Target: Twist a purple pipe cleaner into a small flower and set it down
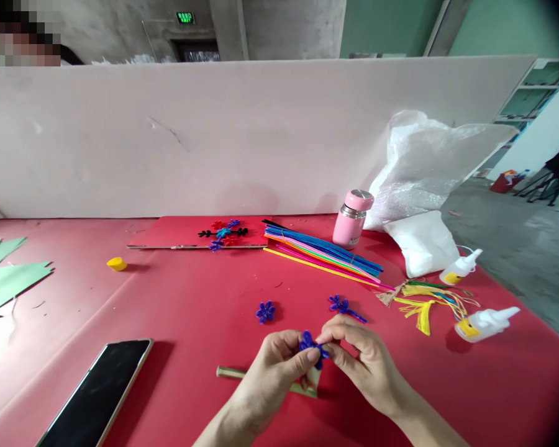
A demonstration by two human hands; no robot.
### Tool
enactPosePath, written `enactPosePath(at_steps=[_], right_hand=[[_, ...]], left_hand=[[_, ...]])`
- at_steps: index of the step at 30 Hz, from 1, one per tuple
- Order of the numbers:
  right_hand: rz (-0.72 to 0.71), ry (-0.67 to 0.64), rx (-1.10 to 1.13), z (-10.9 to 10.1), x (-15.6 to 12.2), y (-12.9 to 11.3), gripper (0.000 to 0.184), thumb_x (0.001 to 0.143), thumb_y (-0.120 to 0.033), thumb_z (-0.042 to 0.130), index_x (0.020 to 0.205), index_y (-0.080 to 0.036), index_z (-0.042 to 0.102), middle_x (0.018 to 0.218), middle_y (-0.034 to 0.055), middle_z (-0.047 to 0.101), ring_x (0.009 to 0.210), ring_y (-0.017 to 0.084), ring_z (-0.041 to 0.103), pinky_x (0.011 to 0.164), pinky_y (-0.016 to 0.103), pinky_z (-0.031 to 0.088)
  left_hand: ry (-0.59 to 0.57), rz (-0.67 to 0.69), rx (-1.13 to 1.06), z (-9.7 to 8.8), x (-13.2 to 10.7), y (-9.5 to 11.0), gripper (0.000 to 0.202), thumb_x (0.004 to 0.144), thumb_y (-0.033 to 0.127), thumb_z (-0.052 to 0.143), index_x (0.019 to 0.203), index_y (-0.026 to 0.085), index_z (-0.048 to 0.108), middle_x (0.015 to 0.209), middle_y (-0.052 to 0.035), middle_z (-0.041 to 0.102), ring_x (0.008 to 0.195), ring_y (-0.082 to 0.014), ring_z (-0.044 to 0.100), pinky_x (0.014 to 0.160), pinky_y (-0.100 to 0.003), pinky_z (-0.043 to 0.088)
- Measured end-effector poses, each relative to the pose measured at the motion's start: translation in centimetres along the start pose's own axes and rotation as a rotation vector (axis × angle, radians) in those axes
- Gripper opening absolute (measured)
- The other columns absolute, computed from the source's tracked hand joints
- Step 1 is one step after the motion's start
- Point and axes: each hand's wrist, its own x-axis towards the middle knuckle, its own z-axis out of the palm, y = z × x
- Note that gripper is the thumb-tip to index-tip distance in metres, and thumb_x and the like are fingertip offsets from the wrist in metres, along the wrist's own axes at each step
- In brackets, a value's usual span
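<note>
Between my two hands is a blue pipe-cleaner flower (308,341), held above the red table. My left hand (279,360) pinches it with thumb and forefinger from the left. From the right, the thumb and fingertips of my right hand (361,354) close on its petals. A second blue flower (265,312) lies flat just beyond my left hand. Another blue flower with a stem (340,303) rests past my right fingers. Under my left hand, partly hidden, lies a greenish stick-like piece (230,372).
A phone (97,397) lies at left, near a yellow cap (117,264) and green sheets (16,285). Farther back are a pipe-cleaner bundle (323,248), a pink flask (351,223) and a colourful pipe-cleaner piece (223,233). Glue bottles (482,326), tassels (423,313) and a plastic bag (419,167) stand right.
</note>
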Motion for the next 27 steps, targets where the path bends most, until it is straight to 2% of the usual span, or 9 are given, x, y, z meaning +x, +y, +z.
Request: enactPosePath(at_steps=[5, 11, 15, 18, 21, 24, 27], right_hand=[[0.046, -0.093, -0.080, -0.35, 0.14, -0.21, 0.011, 0.087, -0.023, 0.045, 0.080, -0.019, 0.052, 0.073, 0.0014, 0.052, 0.068, 0.014, 0.052, 0.064, 0.024, 0.043], [0.165, -0.150, -0.046, -0.08, 0.13, -0.37, 0.015, 0.088, -0.027, 0.043, 0.077, -0.019, 0.046, 0.068, -0.0018, 0.050, 0.062, 0.011, 0.047, 0.058, 0.021, 0.039], [0.195, -0.116, -0.010, 0.00, 0.24, -0.20, 0.017, 0.088, -0.029, 0.043, 0.076, -0.018, 0.048, 0.067, -0.0024, 0.051, 0.063, 0.011, 0.048, 0.058, 0.020, 0.039], [0.173, -0.077, -0.004, -0.06, 0.31, -0.11, 0.016, 0.087, -0.029, 0.044, 0.076, -0.018, 0.050, 0.068, -0.0020, 0.051, 0.064, 0.011, 0.048, 0.060, 0.020, 0.040], [0.178, -0.059, 0.001, -0.22, 0.37, -0.28, 0.018, 0.088, -0.029, 0.042, 0.078, -0.018, 0.052, 0.070, -0.0014, 0.053, 0.065, 0.012, 0.050, 0.062, 0.021, 0.041], [0.214, -0.039, 0.014, -0.44, 0.47, -0.56, 0.021, 0.091, -0.029, 0.037, 0.083, -0.018, 0.054, 0.074, -0.0006, 0.056, 0.069, 0.012, 0.052, 0.064, 0.021, 0.041], [0.193, -0.059, -0.021, -0.66, 0.52, -0.70, 0.019, 0.090, -0.028, 0.038, 0.084, -0.018, 0.053, 0.075, 0.0001, 0.056, 0.070, 0.013, 0.053, 0.066, 0.022, 0.041]], left_hand=[[-0.052, 0.025, 0.209, -0.31, -0.12, 0.50, 0.025, 0.070, 0.035, 0.064, 0.065, 0.011, 0.059, 0.052, 0.0012, 0.051, 0.048, -0.0074, 0.043, 0.054, -0.023, 0.043], [-0.066, -0.019, 0.300, -0.30, -0.07, 0.46, 0.027, 0.069, 0.037, 0.064, 0.072, 0.011, 0.060, 0.062, 0.0009, 0.048, 0.056, -0.0108, 0.048, 0.061, -0.028, 0.046], [-0.019, 0.013, 0.288, -0.05, 0.05, 0.27, 0.027, 0.070, 0.038, 0.063, 0.066, 0.011, 0.057, 0.055, 0.0020, 0.049, 0.050, -0.0084, 0.044, 0.054, -0.024, 0.042], [0.009, 0.003, 0.227, 0.06, 0.11, 0.25, 0.028, 0.073, 0.039, 0.060, 0.065, 0.012, 0.055, 0.053, -0.0006, 0.054, 0.049, -0.0092, 0.046, 0.052, -0.023, 0.040], [0.008, -0.004, 0.156, -0.02, 0.15, 0.22, 0.027, 0.076, 0.037, 0.057, 0.065, 0.012, 0.056, 0.054, -0.0012, 0.056, 0.050, -0.0087, 0.047, 0.053, -0.021, 0.039], [0.000, 0.014, 0.148, -0.13, 0.16, 0.21, 0.025, 0.077, 0.034, 0.057, 0.065, 0.012, 0.055, 0.054, -0.0001, 0.055, 0.049, -0.0074, 0.045, 0.052, -0.019, 0.037], [-0.013, 0.005, 0.158, -0.12, 0.11, 0.32, 0.026, 0.078, 0.034, 0.056, 0.064, 0.012, 0.054, 0.054, 0.0002, 0.054, 0.049, -0.0073, 0.044, 0.051, -0.019, 0.037]])
